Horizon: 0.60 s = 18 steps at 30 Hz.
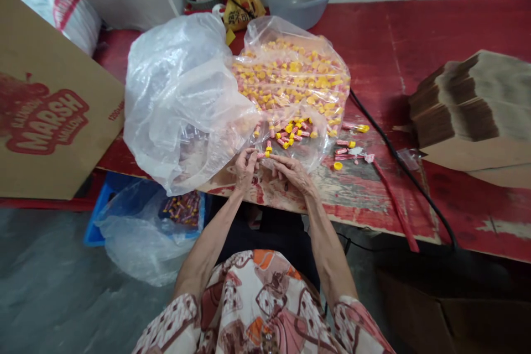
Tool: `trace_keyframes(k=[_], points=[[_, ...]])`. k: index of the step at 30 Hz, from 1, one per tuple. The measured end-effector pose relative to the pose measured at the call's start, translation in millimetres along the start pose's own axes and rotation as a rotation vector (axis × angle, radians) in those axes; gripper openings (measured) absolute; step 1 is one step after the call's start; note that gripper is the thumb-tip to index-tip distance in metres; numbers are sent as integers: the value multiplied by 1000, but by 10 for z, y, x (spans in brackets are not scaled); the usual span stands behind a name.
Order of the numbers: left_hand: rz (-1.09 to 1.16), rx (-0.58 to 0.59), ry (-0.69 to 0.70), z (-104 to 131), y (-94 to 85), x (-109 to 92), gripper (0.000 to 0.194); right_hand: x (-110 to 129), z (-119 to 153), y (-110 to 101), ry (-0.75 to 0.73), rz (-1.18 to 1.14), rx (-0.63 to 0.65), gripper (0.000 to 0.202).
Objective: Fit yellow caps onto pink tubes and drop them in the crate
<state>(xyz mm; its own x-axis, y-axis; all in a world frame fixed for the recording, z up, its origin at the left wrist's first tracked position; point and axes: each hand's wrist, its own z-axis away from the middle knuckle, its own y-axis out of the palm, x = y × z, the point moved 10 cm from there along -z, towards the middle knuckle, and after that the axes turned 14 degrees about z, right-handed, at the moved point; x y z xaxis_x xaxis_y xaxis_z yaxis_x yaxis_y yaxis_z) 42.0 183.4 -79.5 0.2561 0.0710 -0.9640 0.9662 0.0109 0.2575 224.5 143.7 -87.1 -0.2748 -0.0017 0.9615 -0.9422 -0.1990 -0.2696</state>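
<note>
Here, a carton reads "MARSH MALLOW"; the left hand pinches a capped tube, right hand grip unclear.

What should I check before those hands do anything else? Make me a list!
1. Left hand pinching a small pink-and-white tube: looks ok.
2. Right hand fingertips at its yellow end: ok.
3. Yellow end pushed on tightly: cannot tell, too small.
4. Clear plastic bag of yellow-capped tubes nearby: ok.
5. Loose round yellow cap fitted to a tube: not ok; it's lying on the worn red table.
</note>
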Motion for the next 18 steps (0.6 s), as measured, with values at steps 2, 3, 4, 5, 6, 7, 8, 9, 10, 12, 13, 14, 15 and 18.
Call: trace_keyframes(k=[2,3,4,5,6,7,8,9,10,12,13,14,15,18], points=[[-44,-8,45,5,0,-56,53,17,-11,8,-25,22,-6,58],[-78,-13,65,7,0,-85,51,20,-17,0,-31,33,-29,55],[-119,-16,82,8,1,-113,48,15,-24,-19,-30,44,-67,52],[-167,-16,99,9,1,-143,45,2,-30,-52,-22,56,-122,49],[-218,-11,116,8,3,-174,40,-16,-33,-97,-11,69,-190,46],[-272,5,132,6,12,-205,36,-38,-33,-156,2,78,-270,42],[-328,34,147,3,29,-233,31,-66,-26,-226,17,80,-356,39],[-386,74,161,-1,55,-256,27,-100,-14,-298,33,69,-443,36],[-444,123,171,-6,87,-271,23,-140,0,-365,45,44,-522,35],[-556,232,192,-22,168,-286,18,-225,19,-456,59,-32,-629,34],[-607,287,203,-34,216,-288,17,-264,18,-477,61,-72,-655,34],[-656,344,215,-49,272,-282,16,-295,12,-483,58,-107,-666,34],[-702,401,224,-68,333,-270,16,-316,3,-481,52,-131,-668,34],[-821,539,239,-150,505,-211,19,-344,-17,-457,35,-155,-664,37]])
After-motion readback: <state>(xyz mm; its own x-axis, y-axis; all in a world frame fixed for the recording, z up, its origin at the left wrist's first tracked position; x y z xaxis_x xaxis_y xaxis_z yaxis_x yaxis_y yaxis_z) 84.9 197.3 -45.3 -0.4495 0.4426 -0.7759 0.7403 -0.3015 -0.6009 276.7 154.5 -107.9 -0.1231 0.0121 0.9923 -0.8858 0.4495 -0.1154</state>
